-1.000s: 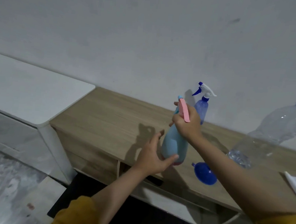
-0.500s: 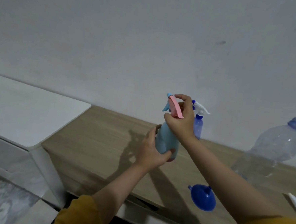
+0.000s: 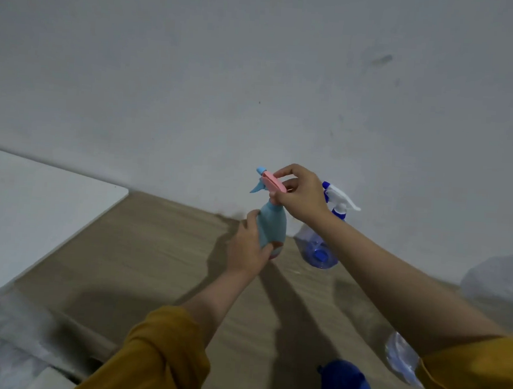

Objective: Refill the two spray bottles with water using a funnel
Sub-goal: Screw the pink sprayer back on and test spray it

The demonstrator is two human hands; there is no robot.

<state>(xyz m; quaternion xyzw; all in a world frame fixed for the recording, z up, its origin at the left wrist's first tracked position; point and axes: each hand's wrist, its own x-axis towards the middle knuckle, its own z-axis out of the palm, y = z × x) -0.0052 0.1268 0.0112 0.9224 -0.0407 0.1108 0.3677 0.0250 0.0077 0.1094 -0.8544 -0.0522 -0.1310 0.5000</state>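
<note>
I hold a light blue spray bottle [image 3: 272, 227] with a pink trigger head [image 3: 273, 181] up above the wooden counter [image 3: 154, 248]. My left hand [image 3: 246, 251] grips its lower body. My right hand [image 3: 300, 194] grips the pink spray head at the neck. Behind my right wrist a clear blue spray bottle [image 3: 318, 250] with a white and blue head stands on the counter. A dark blue funnel [image 3: 346, 386] lies on its side near the counter's front edge.
A large clear plastic water bottle [image 3: 498, 284] lies at the right, partly hidden by my right arm. A white surface [image 3: 35, 209] adjoins the counter on the left. A grey wall stands close behind.
Both hands have lifted the light blue bottle off the counter. My left hand has closed round its body, and my right hand has shifted on the pink head. The camera tilted up.
</note>
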